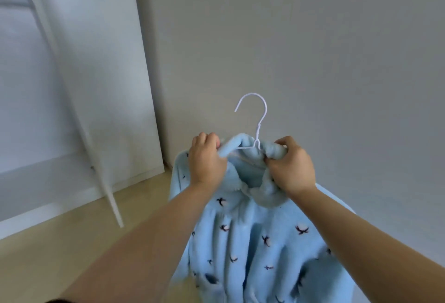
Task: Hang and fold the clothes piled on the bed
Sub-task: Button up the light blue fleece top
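A fluffy light-blue garment (255,237) with small dark bird prints hangs in front of me on a white wire hanger (257,122), whose hook sticks up above the collar. My left hand (204,158) grips the left side of the collar. My right hand (291,165) grips the bunched collar on the right side. The hanger's arms are mostly hidden inside the fabric. The bed and the clothes pile are out of view.
A plain grey wall (313,49) fills the background. A white slanted pole (79,114) of a rack leans across the left, in front of a white panel (108,85). Light wooden floor (60,249) shows at lower left.
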A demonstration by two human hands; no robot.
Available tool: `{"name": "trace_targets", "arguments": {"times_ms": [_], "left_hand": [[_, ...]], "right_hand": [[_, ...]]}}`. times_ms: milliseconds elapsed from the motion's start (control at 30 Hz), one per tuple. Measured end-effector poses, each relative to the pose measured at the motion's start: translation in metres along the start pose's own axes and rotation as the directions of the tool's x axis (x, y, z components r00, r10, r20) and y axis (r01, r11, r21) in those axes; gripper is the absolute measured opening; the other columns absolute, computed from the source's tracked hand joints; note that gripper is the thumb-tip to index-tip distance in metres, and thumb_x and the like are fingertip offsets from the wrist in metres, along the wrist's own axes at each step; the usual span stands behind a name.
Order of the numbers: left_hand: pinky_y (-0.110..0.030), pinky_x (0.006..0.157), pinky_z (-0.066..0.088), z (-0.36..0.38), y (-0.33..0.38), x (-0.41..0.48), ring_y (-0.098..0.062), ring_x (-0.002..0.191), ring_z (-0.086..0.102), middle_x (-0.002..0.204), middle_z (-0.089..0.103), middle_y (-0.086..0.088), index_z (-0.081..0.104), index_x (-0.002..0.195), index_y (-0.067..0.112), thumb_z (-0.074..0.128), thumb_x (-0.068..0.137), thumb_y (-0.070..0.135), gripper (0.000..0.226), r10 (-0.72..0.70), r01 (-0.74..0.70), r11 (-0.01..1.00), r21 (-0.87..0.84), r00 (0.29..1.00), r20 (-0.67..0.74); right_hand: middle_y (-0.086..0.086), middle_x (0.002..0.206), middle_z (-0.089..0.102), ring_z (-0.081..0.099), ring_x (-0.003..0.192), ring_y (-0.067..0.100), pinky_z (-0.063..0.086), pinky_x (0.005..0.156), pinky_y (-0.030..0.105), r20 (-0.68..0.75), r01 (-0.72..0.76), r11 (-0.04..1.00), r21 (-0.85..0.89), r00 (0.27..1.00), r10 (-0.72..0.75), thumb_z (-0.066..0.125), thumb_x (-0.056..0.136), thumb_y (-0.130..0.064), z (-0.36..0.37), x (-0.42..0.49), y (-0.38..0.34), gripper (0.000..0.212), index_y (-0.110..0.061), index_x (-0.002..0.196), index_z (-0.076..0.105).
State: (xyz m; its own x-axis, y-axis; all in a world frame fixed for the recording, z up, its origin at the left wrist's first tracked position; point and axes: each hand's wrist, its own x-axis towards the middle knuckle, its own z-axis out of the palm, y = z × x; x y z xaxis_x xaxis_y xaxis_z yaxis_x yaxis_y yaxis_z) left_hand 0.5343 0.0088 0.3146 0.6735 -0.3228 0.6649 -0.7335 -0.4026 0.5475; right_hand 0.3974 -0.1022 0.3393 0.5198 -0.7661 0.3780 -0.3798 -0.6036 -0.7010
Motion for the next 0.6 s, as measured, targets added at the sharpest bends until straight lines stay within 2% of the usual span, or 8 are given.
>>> {"name": "trace_targets", "arguments": {"times_ms": [133,233,300,367,400,433,500,600], "left_hand": [[-0.02,0.045,0.024,-0.06,0.008,0.046,-0.01,0.051,0.021,0.056,0.027,0.008,0.024,0.058,0.022,0.05,0.067,-0.01,0.043,-0.243,0.241,0.959,-0.151,0.97,0.007],[-0.022,0.048,0.019,-0.116,0.03,0.062,-0.016,0.055,0.026,0.059,0.024,0.01,0.024,0.06,0.02,0.048,0.063,-0.013,0.041,-0.122,0.122,0.983,-0.139,0.992,0.009],[-0.034,0.052,0.032,-0.156,0.029,0.072,-0.024,0.057,0.038,0.063,0.034,0.006,0.031,0.061,0.019,0.05,0.068,-0.012,0.037,-0.037,0.052,0.997,-0.055,0.97,0.239],[-0.039,0.069,0.043,-0.195,0.018,0.088,-0.028,0.075,0.052,0.078,0.052,-0.008,0.052,0.074,0.014,0.054,0.078,-0.008,0.022,-0.082,0.076,0.996,0.034,0.821,0.565],[-0.037,0.081,0.044,-0.217,0.013,0.095,-0.026,0.089,0.054,0.093,0.057,-0.011,0.059,0.093,0.008,0.056,0.082,-0.004,0.017,-0.126,0.116,0.991,0.061,0.726,0.676],[-0.033,0.091,0.042,-0.24,0.011,0.106,-0.022,0.1,0.052,0.108,0.056,-0.009,0.056,0.114,0.005,0.058,0.085,0.0,0.029,-0.184,0.18,0.98,0.084,0.665,0.724],[-0.027,0.094,0.039,-0.283,0.013,0.125,-0.018,0.108,0.05,0.119,0.05,-0.004,0.047,0.131,0.011,0.06,0.09,0.01,0.043,-0.268,0.311,0.948,0.067,0.667,0.695],[-0.028,0.094,0.042,-0.339,0.015,0.152,-0.018,0.108,0.054,0.119,0.057,-0.003,0.054,0.127,0.013,0.058,0.093,0.018,0.034,-0.342,0.418,0.908,0.019,0.716,0.608]], "right_hand": [[-0.014,0.073,0.057,0.057,0.07,0.016,0.042,0.058,0.028,0.031,-0.015,0.995,0.101,0.999,0.012,0.057,0.082,-0.02,-0.006,0.021,-0.076,0.023,-0.026,0.102,0.047],[-0.019,0.071,0.056,0.052,0.065,0.001,0.037,0.052,0.022,0.06,-0.01,0.983,0.182,0.998,-0.001,0.056,0.08,-0.024,-0.017,0.029,-0.143,0.023,-0.034,0.097,0.045],[-0.015,0.07,0.058,0.055,0.065,0.006,0.04,0.053,0.023,0.213,-0.068,0.985,0.161,0.976,0.032,0.058,0.077,-0.022,-0.027,0.034,-0.185,0.012,-0.028,0.085,0.052],[-0.004,0.063,0.057,0.055,0.061,0.016,0.042,0.052,0.024,0.381,-0.144,0.984,0.108,0.92,0.093,0.062,0.074,-0.015,-0.036,0.037,-0.221,0.007,-0.016,0.071,0.056],[-0.001,0.059,0.054,0.053,0.059,0.018,0.04,0.05,0.023,0.414,-0.18,0.978,0.103,0.902,0.122,0.063,0.074,-0.013,-0.04,0.037,-0.238,0.011,-0.013,0.067,0.055],[0.0,0.058,0.052,0.051,0.058,0.018,0.039,0.049,0.022,0.429,-0.217,0.969,0.116,0.891,0.148,0.063,0.075,-0.012,-0.043,0.037,-0.258,0.014,-0.012,0.065,0.054],[0.004,0.063,0.055,0.052,0.059,0.018,0.042,0.053,0.022,0.486,-0.312,0.928,0.205,0.855,0.18,0.065,0.077,-0.011,-0.045,0.039,-0.297,0.008,-0.008,0.071,0.06],[0.008,0.076,0.061,0.058,0.063,0.015,0.05,0.051,0.02,0.628,-0.544,0.744,0.389,0.747,0.218,0.07,0.082,-0.011,-0.038,0.043,-0.357,0.012,-0.002,0.086,0.062]]}}
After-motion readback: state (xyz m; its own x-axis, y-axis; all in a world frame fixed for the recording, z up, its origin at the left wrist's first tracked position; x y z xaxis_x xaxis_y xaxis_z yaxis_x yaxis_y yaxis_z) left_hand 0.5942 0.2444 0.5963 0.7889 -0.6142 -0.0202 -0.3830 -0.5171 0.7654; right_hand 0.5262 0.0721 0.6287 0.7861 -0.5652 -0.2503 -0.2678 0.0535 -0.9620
